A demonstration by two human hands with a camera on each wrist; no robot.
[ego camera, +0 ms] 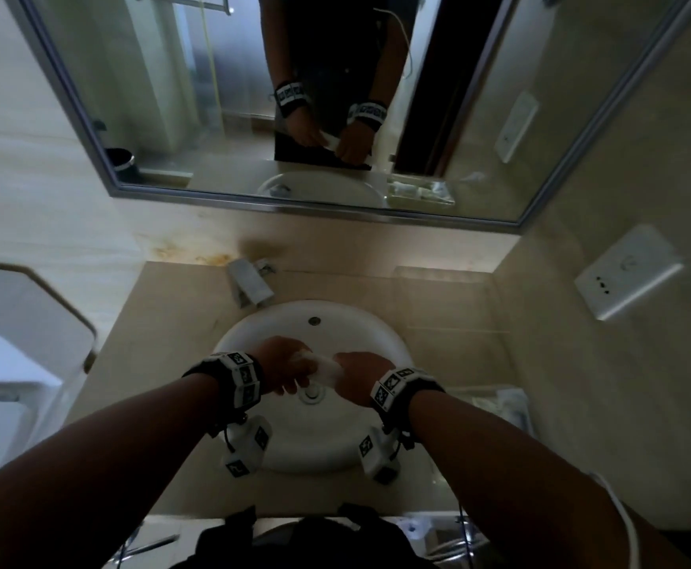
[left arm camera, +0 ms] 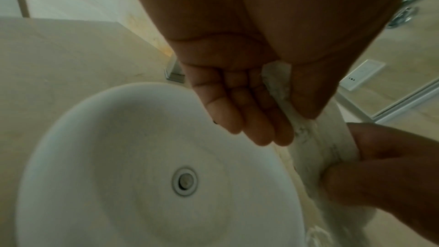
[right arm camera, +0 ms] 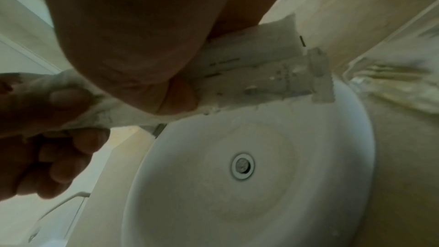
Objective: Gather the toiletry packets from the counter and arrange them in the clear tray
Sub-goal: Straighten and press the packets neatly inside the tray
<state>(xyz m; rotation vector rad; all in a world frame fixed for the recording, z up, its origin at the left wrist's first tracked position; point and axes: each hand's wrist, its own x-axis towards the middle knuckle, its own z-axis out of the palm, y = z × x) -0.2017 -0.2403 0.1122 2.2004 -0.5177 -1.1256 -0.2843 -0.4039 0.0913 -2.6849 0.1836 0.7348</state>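
Head view: you stand at a beige counter (ego camera: pixel 171 363) and look down into a round white sink (ego camera: pixel 323 445). Your two hands meet above the basin. Between them they hold a white toiletry packet (ego camera: pixel 327 368), clear of the counter and above the drain (ego camera: pixel 313 394).

Your left hand (ego camera: pixel 284 363) pinches one end of the packet between thumb and forefinger. In the left wrist view the other fingers (left arm camera: pixel 247 119) lie fairly straight beneath it. Your right hand (ego camera: pixel 360 377) grasps the other end, with its thumb pressed on top and the fingers curled round it.

In the right wrist view the packet (right arm camera: pixel 261 74) runs across the picture. It is long, flat and white, with small dark print and a crimped edge.

The clear tray (ego camera: pixel 496 404) sits on the counter to the right of the sink, just beside your right wrist. It holds some pale packets, too blurred to count. A square metal tap (ego camera: pixel 251 283) stands behind the basin. A mirror (ego camera: pixel 212 96) hangs above it, and a white wall plate (ego camera: pixel 627 273) is on the right wall.
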